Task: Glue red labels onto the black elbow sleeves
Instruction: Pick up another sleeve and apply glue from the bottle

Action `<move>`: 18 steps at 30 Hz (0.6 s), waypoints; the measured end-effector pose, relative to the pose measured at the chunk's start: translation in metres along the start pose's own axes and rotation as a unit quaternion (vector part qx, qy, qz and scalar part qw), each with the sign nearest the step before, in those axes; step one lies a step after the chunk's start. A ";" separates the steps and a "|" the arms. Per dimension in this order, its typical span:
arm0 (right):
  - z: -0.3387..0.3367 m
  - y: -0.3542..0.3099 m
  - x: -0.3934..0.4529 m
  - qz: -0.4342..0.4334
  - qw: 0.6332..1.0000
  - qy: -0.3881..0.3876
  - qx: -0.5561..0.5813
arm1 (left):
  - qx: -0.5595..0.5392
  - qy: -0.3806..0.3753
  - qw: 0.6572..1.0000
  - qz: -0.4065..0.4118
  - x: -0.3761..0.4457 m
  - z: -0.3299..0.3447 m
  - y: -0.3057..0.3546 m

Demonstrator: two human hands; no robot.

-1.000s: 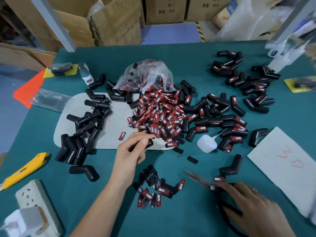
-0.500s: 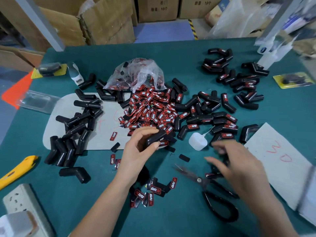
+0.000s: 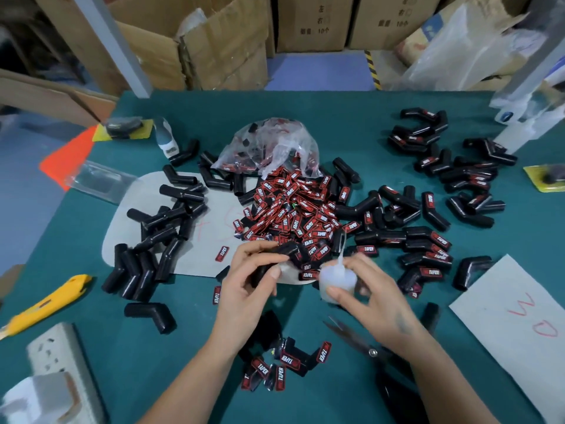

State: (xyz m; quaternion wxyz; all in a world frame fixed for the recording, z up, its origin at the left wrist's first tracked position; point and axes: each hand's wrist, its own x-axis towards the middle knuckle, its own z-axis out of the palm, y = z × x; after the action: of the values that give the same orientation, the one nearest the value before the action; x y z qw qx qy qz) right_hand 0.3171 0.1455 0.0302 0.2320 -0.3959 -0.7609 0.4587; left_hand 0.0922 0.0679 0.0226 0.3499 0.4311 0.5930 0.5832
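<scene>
Black elbow sleeve [image 3: 276, 261] gripped in left hand [image 3: 247, 286], fingers and thumb curled round it, above near-middle of the bench [image 3: 351, 123], just in front of the label heap. Glue bottle [image 3: 337, 280] pinched in right hand [image 3: 376, 298], fingers curled round its pale body, thin nozzle tilted up and away; bottle just beside the sleeve, whether touching cannot be told.

Heap of red labels [image 3: 293, 215] at bench middle, spilling from crumpled clear bag [image 3: 272, 148] behind it. Single loose label [image 3: 222, 253] on pale mat [image 3: 195, 258] just left of the held sleeve; another [image 3: 217, 295] on green surface below it. Small cluster of labels [image 3: 284, 362] toward near edge, between the forearms.

Bare sleeves [image 3: 159, 228] piled on the mat, left of middle; one lone sleeve [image 3: 151, 315] nearer the front. Labelled sleeves [image 3: 425, 240] spread right of the heap, further group [image 3: 452, 166] toward far right corner.

Scissors [image 3: 367, 347] lying under right forearm, near front edge. White sheet with red marks [image 3: 519, 325] at right edge. Yellow utility knife [image 3: 42, 307] at left edge; white power strip [image 3: 58, 371] with plug at near left corner. Yellow-backed blister packs at far left [image 3: 125, 128] and right edge [image 3: 547, 179]. Cardboard boxes [image 3: 214, 41] beyond far edge.
</scene>
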 end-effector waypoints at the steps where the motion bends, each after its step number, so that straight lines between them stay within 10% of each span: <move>1: 0.007 0.003 -0.001 0.001 0.999 -0.029 0.024 | -0.002 0.005 1.000 0.003 0.000 -0.001 0.002; 18: 0.019 0.030 -0.002 -0.001 0.996 -0.090 0.009 | 0.249 0.005 0.921 0.301 0.021 -0.017 0.046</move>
State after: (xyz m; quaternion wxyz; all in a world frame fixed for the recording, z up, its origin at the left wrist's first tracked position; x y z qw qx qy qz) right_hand 0.3163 0.1422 -0.0049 0.1662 -0.3504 -0.7751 0.4989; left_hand 0.0735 0.0779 0.0712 0.0361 0.6594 0.5630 0.4970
